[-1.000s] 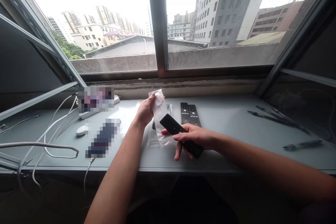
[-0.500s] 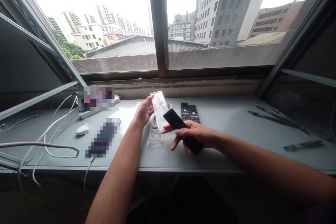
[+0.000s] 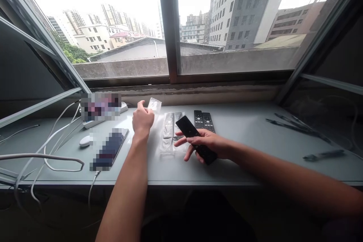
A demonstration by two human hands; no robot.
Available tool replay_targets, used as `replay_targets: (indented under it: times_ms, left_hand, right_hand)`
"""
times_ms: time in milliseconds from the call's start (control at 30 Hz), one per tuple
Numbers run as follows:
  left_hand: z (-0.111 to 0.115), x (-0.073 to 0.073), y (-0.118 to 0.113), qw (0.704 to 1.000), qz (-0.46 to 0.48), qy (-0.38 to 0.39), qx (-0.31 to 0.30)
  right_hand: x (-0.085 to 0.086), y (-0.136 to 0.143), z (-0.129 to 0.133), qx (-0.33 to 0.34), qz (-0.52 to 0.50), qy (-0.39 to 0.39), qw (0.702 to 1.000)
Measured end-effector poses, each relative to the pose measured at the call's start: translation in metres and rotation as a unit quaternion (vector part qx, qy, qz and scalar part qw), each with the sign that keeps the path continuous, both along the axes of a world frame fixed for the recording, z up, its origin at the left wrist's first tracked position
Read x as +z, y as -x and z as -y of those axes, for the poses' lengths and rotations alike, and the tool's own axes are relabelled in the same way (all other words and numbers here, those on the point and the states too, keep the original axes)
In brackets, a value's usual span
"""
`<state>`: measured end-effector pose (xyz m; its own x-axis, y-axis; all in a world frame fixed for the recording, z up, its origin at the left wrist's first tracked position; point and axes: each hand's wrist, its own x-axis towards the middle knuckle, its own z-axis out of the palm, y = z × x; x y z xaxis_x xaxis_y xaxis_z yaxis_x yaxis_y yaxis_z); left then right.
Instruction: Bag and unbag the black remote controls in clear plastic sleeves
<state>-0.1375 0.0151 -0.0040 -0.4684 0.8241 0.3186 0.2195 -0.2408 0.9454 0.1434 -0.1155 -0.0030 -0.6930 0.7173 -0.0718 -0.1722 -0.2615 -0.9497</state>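
Note:
My right hand [image 3: 208,143] grips a black remote control [image 3: 188,126], its far end tilted up and left, with some fingers stretched out to the left. My left hand [image 3: 142,120] is closed on a clear plastic bag [image 3: 154,104] that sticks out past its far right side. Between the hands, clear plastic sleeves [image 3: 168,130] with dark items inside lie flat on the desk. Behind the right hand, two black remotes [image 3: 199,119] with rows of buttons lie side by side, partly covered by the hand.
On the left lie a phone [image 3: 117,145] with a cable, a white round-ended object [image 3: 85,141] and a power strip [image 3: 123,106]; white cables [image 3: 56,156] loop there. Several pens [image 3: 295,128] lie to the right. The desk [image 3: 241,172] meets a window wall; its front edge is near me.
My left hand has moved left and away from the right hand, carrying the plastic bag, which uncovers the sleeves on the desk. My right hand keeps the remote nearly in place.

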Motion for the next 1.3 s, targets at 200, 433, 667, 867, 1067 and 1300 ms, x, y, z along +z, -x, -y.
replay_targets:
  times_ms: [200, 433, 667, 867, 1067, 1300]
  left_hand:
    - [0.001, -0.003, 0.016, 0.955, -0.245, 0.128, 0.108]
    - [0.001, -0.005, 0.004, 0.834, -0.463, 0.296, 0.051]
    - [-0.002, -0.013, 0.001, 0.81, -0.509, 0.289, 0.043]
    - [-0.002, -0.021, -0.004, 0.824, -0.507, 0.244, 0.069]
    - [-0.004, -0.023, -0.011, 0.867, -0.496, 0.032, 0.025]
    - [-0.006, -0.026, -0.027, 0.86, -0.486, -0.136, -0.072]
  right_hand:
    - [-0.009, 0.003, -0.004, 0.001, -0.023, 0.019, 1.0]
    - [-0.011, 0.003, -0.007, -0.03, -0.022, 0.039, 0.999]
    - [-0.008, 0.003, -0.009, -0.03, -0.103, 0.124, 0.986]
    - [-0.002, 0.002, -0.009, -0.029, -0.194, 0.189, 0.962]
    - [0.005, 0.004, -0.007, -0.103, -0.198, 0.225, 0.949]
    - [0.004, 0.002, -0.008, -0.15, -0.136, 0.197, 0.959]
